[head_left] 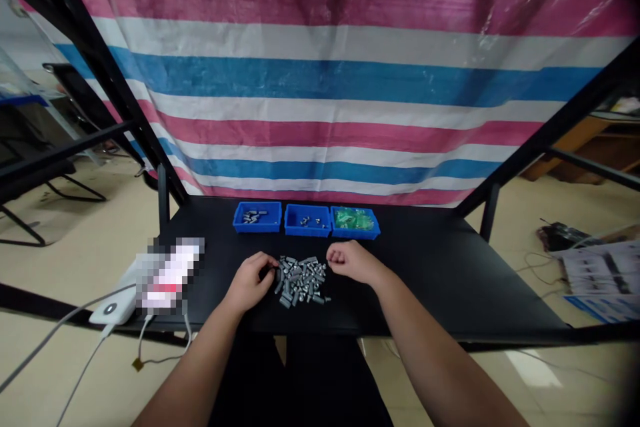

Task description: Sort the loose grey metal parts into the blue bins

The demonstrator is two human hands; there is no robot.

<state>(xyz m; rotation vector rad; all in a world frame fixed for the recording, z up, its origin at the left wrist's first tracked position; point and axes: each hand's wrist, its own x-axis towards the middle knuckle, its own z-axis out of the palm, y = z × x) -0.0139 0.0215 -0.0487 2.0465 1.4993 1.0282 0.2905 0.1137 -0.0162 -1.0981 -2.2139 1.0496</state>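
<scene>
A loose pile of small grey metal fasteners (300, 280), cylindrical sleeves and screw-like pieces mixed together, lies on the black table. At the pile's left edge is my left hand (251, 281), its thumb and fingers curved toward each other; whatever is between the tips is too small to make out. My right hand (354, 261) hovers by the upper right of the pile with its fingers curled together, and their contents are hidden. Behind the pile stand three blue trays: a left tray (257, 227) with metal sleeves, a middle tray (307, 231) with a few small screws, and a right tray (356, 234) with green plastic packets.
A white power bank (114, 307) with cables and a blurred-out phone (173, 277) lie at the left of the black table (440, 273). A striped sheet (325, 80) hangs behind, between black frame posts (487, 213). A chair (75, 100) stands at far left.
</scene>
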